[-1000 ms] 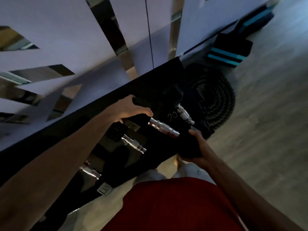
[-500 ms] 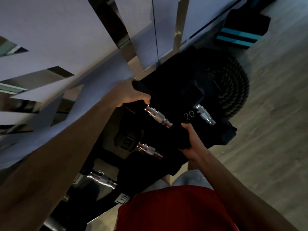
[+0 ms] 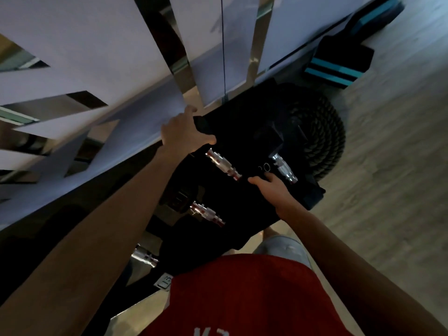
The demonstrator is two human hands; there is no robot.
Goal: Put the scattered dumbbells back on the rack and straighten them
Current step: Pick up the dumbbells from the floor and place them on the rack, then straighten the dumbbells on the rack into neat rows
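The fingers (image 3: 208, 139) of the left hand (image 3: 184, 134) curl round the far head of a dumbbell (image 3: 223, 166), and the right hand (image 3: 274, 190) grips its near head, at the right end of the rack (image 3: 155, 238). A neighbouring dumbbell (image 3: 284, 169) lies just beside it. Shoving sideways could pinch the right fingers between the heads, or tip the weight off the rack's front edge.

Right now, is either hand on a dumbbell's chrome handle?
No, the left hand and right hand grip the black ends, leaving the chrome handle bare.
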